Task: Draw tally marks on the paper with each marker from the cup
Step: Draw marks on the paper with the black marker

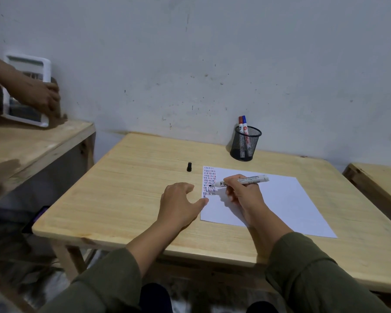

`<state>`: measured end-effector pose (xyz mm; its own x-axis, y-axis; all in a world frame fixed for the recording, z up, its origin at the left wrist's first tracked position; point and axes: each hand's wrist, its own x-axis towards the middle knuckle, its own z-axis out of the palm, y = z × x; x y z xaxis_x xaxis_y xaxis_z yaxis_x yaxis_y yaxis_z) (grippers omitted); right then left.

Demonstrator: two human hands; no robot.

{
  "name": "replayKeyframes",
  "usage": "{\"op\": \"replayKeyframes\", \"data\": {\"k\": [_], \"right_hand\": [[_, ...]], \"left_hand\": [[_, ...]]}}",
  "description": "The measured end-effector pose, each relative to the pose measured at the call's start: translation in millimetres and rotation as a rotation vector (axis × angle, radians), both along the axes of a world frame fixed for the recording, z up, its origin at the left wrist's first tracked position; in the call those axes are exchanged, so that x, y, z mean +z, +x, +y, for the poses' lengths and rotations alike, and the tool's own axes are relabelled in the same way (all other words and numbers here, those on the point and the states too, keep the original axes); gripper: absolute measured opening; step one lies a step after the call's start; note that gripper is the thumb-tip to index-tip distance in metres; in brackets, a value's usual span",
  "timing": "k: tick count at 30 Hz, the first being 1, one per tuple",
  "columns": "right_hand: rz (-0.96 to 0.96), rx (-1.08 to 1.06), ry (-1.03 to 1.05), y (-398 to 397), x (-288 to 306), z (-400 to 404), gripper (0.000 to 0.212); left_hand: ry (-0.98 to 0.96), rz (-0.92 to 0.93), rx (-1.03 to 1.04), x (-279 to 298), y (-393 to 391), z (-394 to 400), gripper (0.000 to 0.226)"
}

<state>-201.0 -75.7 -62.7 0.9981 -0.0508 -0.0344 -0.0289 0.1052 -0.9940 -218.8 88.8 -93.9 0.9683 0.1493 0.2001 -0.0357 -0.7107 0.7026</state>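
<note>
A white sheet of paper (278, 199) lies on the wooden table (131, 177), with rows of black, red and blue tally marks (209, 180) down its left edge. My right hand (244, 195) grips an uncapped black marker (246, 180), its tip touching the marks. My left hand (181, 204) rests flat beside the paper's left edge, thumb on the sheet, holding nothing. The marker's black cap (189, 166) stands on the table left of the paper. A black mesh cup (245, 143) behind the paper holds a red and a blue marker (243, 125).
A second wooden table (32, 143) stands at the left, where another person's hand (41, 98) touches a white framed object (29, 91). Another table's corner (375, 179) shows at the right. A grey wall runs close behind the cup.
</note>
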Motion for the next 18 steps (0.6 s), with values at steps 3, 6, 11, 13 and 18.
{"op": "replayKeyframes", "data": {"k": [3, 6, 11, 13, 18], "right_hand": [[-0.009, -0.036, 0.018, 6.5, 5.1, -3.0, 0.013], [-0.017, -0.045, 0.081, 15.7, 13.4, -6.4, 0.013], [-0.043, -0.030, 0.139, 29.2, 26.3, -10.3, 0.011], [-0.051, -0.027, 0.148, 33.0, 29.2, -12.2, 0.012], [-0.054, -0.031, 0.165, 41.7, 34.4, -15.6, 0.013]], "left_hand": [[-0.079, -0.060, -0.002, 5.6, 13.8, 4.1, 0.047], [-0.116, -0.106, -0.013, 19.2, 34.5, 6.6, 0.041], [-0.072, -0.033, 0.014, 29.1, 73.9, 5.9, 0.044], [-0.019, 0.002, 0.010, 26.4, 85.2, 4.6, 0.041], [0.016, 0.022, 0.023, 17.8, 102.6, -0.2, 0.032]]}}
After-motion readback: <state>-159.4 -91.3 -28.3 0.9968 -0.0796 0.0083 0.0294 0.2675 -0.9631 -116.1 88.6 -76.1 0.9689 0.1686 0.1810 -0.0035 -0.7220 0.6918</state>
